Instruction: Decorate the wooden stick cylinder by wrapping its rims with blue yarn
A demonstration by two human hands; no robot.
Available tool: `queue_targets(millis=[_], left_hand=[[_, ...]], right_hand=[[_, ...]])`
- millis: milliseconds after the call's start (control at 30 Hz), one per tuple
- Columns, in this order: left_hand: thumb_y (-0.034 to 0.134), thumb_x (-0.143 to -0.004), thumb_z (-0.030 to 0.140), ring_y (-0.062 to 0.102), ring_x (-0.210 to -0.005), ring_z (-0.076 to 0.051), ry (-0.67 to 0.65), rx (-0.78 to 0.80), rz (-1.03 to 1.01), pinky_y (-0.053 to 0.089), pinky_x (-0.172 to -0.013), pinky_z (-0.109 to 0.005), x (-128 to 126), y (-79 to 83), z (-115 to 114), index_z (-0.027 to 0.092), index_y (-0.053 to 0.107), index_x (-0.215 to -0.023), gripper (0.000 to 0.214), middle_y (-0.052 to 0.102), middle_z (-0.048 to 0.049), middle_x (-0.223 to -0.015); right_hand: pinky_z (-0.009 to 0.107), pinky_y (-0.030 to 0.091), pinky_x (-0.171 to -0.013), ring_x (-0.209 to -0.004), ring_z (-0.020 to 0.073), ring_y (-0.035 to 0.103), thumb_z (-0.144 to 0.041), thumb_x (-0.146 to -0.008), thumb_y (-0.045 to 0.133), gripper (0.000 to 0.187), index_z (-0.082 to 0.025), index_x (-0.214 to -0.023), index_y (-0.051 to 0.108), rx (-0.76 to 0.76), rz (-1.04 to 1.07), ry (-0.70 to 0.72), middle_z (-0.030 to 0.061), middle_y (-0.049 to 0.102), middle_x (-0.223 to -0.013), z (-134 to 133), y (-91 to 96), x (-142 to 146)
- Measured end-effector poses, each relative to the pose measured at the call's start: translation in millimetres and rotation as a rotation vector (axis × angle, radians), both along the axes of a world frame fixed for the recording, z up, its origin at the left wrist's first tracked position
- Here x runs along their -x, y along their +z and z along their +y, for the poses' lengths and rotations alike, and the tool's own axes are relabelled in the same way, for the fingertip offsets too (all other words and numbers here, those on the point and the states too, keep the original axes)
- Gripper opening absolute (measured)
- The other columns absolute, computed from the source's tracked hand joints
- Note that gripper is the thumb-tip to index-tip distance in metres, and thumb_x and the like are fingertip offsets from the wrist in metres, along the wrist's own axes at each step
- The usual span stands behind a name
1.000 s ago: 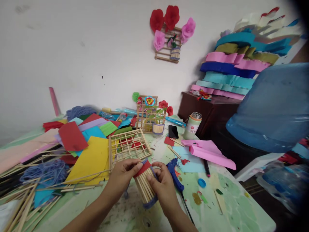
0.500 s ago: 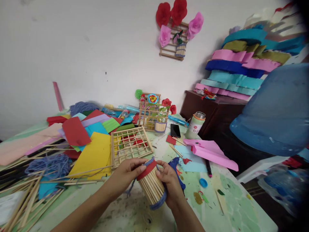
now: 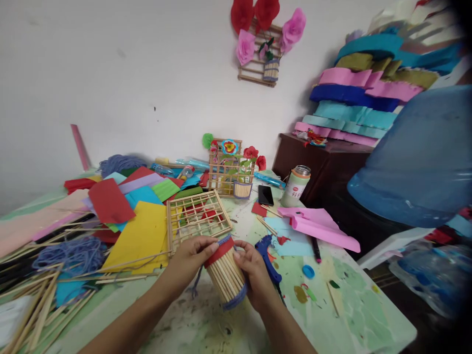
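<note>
Between my two hands is a small basket of wooden sticks (image 3: 225,279), tilted above the table. Blue yarn binds both its ends, and a red paper strip (image 3: 220,251) wraps round its upper part. My left hand (image 3: 195,253) pinches the upper left rim by the red strip. My right hand (image 3: 252,268) grips the right side, thumb on the sticks. A loose tail of blue yarn (image 3: 194,290) hangs beside the left fingers. Just behind the hands lies a wooden lattice frame (image 3: 199,216). A blue glue gun (image 3: 268,260) rests right of my right hand.
Coloured paper sheets (image 3: 142,233), blue yarn (image 3: 70,253) and loose sticks (image 3: 44,305) cover the left side. A decorated lattice (image 3: 230,167), a phone (image 3: 265,195) and a bottle (image 3: 296,187) stand or lie behind. Pink paper (image 3: 320,228) and a marker (image 3: 316,250) lie right.
The basket and both hands have shifted slightly left in view, as has the whole scene. Both hands keep their hold on the basket.
</note>
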State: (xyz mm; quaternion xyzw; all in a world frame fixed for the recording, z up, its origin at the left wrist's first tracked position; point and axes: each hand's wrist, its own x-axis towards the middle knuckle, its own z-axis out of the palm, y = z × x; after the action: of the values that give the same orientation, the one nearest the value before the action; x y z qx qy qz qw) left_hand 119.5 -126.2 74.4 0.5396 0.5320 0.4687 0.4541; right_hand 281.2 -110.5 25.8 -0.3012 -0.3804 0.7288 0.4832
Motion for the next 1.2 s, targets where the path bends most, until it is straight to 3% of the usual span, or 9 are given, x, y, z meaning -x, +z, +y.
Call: queue_targets(millis=[100,200,300,400,500,600,833,1033,1200], left_hand=[[0.064,-0.072,0.037,0.060,-0.077,-0.019,0.060,0.024,-0.122,0.046,-0.071,-0.028,5.0,-5.2,6.3,0.018,0.071,-0.091,0.028,0.070,-0.0036,-0.079],[0.065,-0.072,0.036,0.059,-0.076,-0.018,0.061,0.024,-0.255,0.044,-0.070,-0.027,8.1,-2.4,9.4,0.015,0.070,-0.093,0.030,0.070,-0.0053,-0.082],[0.066,-0.072,0.035,0.056,-0.066,-0.015,0.040,0.061,-0.356,0.043,-0.061,-0.024,8.5,3.9,8.9,0.012,0.070,-0.093,0.031,0.069,-0.0064,-0.077],[0.067,-0.071,0.034,0.054,-0.059,-0.012,0.041,0.079,-0.404,0.041,-0.054,-0.022,7.5,5.1,7.9,0.012,0.070,-0.093,0.031,0.069,-0.0058,-0.074],[0.068,-0.071,0.032,0.059,-0.074,-0.016,0.082,0.044,-0.426,0.044,-0.069,-0.025,6.2,-0.4,8.6,0.014,0.070,-0.093,0.029,0.070,-0.0055,-0.082],[0.069,-0.071,0.031,0.059,-0.087,-0.019,0.115,0.017,-0.424,0.042,-0.082,-0.028,4.3,-6.6,10.0,0.015,0.070,-0.095,0.029,0.071,-0.0049,-0.088],[0.070,-0.069,0.030,0.061,-0.080,-0.017,0.070,0.070,-0.511,0.044,-0.075,-0.025,-1.7,-6.7,9.7,0.014,0.071,-0.093,0.029,0.071,-0.0058,-0.084],[0.070,-0.070,0.028,0.059,-0.070,-0.014,0.036,0.127,-0.593,0.044,-0.064,-0.022,-4.0,-7.1,8.6,0.014,0.071,-0.091,0.026,0.071,-0.0063,-0.079],[0.071,-0.069,0.030,0.059,-0.071,-0.015,0.043,0.150,-0.614,0.045,-0.064,-0.022,-3.9,-6.1,8.3,0.013,0.071,-0.093,0.029,0.071,-0.0069,-0.081]], right_hand=[[0.029,0.041,-0.083,-0.093,0.0173,0.055,-0.045,-0.074,0.061,0.044,-0.019,-0.108,0.054,-0.152,-0.258,-0.236,0.0061,0.060,-0.104,5.8,-4.4,-5.8],[0.031,0.038,-0.086,-0.094,0.0186,0.052,-0.042,-0.074,0.060,0.027,-0.018,-0.085,0.066,-0.329,-0.508,-0.444,0.0062,0.058,-0.099,10.7,-2.4,-17.9],[0.032,0.037,-0.081,-0.084,0.0187,0.051,-0.036,-0.073,0.061,0.022,-0.018,-0.062,0.064,-0.453,-0.741,-0.530,0.0055,0.057,-0.085,12.6,2.2,-36.1],[0.035,0.035,-0.079,-0.082,0.0209,0.049,-0.036,-0.069,0.066,0.020,-0.019,-0.058,0.061,-0.560,-1.038,-0.550,0.0055,0.055,-0.080,13.9,0.1,-57.3],[0.037,0.035,-0.079,-0.086,0.0263,0.049,-0.040,-0.064,0.069,0.025,-0.018,-0.074,0.063,-0.587,-1.388,-0.523,0.0093,0.057,-0.084,14.8,-12.2,-74.6],[0.037,0.036,-0.082,-0.096,0.0306,0.050,-0.038,-0.073,0.061,0.040,-0.010,-0.103,0.060,-0.526,-1.615,-0.433,0.0165,0.058,-0.096,13.1,-26.3,-82.7],[0.036,0.037,-0.088,-0.106,0.0301,0.050,-0.027,-0.080,0.050,0.048,-0.003,-0.122,0.048,-0.451,-1.751,-0.229,0.0193,0.053,-0.115,5.4,-27.6,-79.0],[0.035,0.034,-0.095,-0.110,0.0287,0.046,-0.023,-0.079,0.049,0.048,-0.003,-0.122,0.047,-0.533,-1.716,-0.229,0.0180,0.054,-0.114,9.8,-32.1,-81.2],[0.036,0.035,-0.093,-0.106,0.0277,0.047,-0.023,-0.082,0.043,0.043,-0.002,-0.119,0.048,-0.560,-1.604,-0.381,0.0182,0.053,-0.110,12.3,-29.5,-93.1]])
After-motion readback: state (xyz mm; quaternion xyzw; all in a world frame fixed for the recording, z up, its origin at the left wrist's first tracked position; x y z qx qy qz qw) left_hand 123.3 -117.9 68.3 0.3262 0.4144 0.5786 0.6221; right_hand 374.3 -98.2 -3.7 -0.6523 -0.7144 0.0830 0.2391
